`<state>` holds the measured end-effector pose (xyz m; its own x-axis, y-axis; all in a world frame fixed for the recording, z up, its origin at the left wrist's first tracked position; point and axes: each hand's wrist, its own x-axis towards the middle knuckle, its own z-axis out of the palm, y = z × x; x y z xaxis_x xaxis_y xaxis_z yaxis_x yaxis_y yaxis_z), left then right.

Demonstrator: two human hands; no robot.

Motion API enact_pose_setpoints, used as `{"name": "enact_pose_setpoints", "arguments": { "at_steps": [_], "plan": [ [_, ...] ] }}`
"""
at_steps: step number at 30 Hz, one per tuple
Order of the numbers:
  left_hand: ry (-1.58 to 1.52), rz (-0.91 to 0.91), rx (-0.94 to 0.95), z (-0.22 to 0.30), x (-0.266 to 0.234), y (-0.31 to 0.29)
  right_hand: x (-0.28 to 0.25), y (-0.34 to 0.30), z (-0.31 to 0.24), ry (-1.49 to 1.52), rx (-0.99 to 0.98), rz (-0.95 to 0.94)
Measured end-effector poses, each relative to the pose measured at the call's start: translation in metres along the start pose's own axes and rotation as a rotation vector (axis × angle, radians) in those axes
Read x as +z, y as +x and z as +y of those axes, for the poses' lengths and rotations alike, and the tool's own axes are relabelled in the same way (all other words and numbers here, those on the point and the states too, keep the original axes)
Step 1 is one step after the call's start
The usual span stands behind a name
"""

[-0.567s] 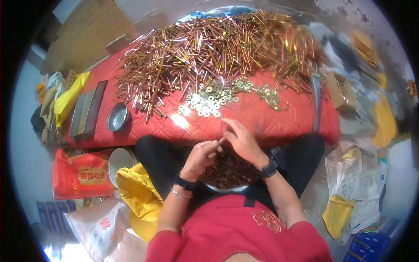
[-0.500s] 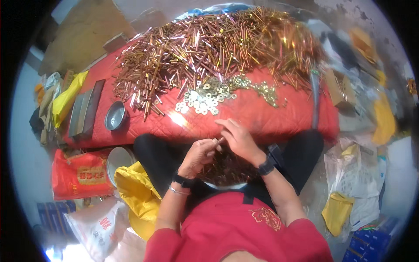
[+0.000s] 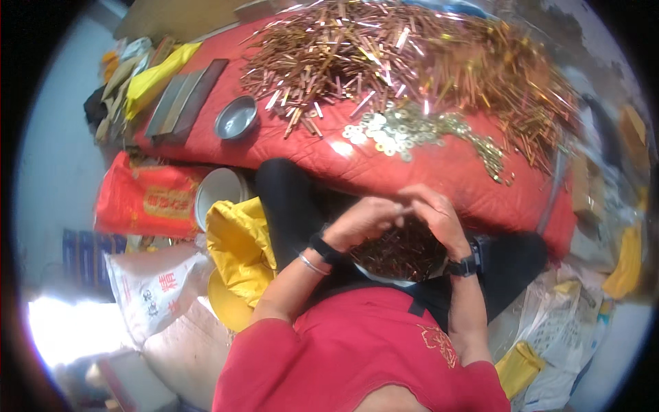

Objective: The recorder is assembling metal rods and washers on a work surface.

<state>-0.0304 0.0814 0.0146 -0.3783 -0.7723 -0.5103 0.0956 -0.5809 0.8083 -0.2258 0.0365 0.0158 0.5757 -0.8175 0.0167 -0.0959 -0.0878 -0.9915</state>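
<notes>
My left hand (image 3: 369, 221) and my right hand (image 3: 441, 218) come together above my lap, fingertips almost meeting. The left fingers are closed and bent toward the right hand, whose fingers curl in over them. Whatever they pinch is too small and blurred to make out. Right beneath them sits a round container with a pale rim (image 3: 383, 277), full of dark coppery metal rods (image 3: 401, 253). Beyond my hands, pale washers (image 3: 388, 137) lie on the red quilted cover (image 3: 309, 154), with small brass-coloured nuts (image 3: 486, 152) to their right.
A large heap of copper-coloured rods (image 3: 384, 51) covers the far side. To the left are a metal bowl (image 3: 236, 117), a grey metal tray (image 3: 184, 103), a white bucket (image 3: 218, 192), a red bag (image 3: 147, 199) and a yellow cloth (image 3: 240, 240). A cardboard box (image 3: 587, 185) stands right.
The whole view has swung, so the table and heap sit higher and farther right. My hands remain close together; the rod seen between the fingertips earlier no longer shows.
</notes>
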Motion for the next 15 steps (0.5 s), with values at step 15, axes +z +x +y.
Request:
{"name": "enact_pose_setpoints", "arguments": {
  "at_steps": [15],
  "plan": [
    [1.474,1.356,0.461,0.072,-0.18,0.046,-0.031,0.022,0.046,-0.323,0.108,0.471]
  ]
}}
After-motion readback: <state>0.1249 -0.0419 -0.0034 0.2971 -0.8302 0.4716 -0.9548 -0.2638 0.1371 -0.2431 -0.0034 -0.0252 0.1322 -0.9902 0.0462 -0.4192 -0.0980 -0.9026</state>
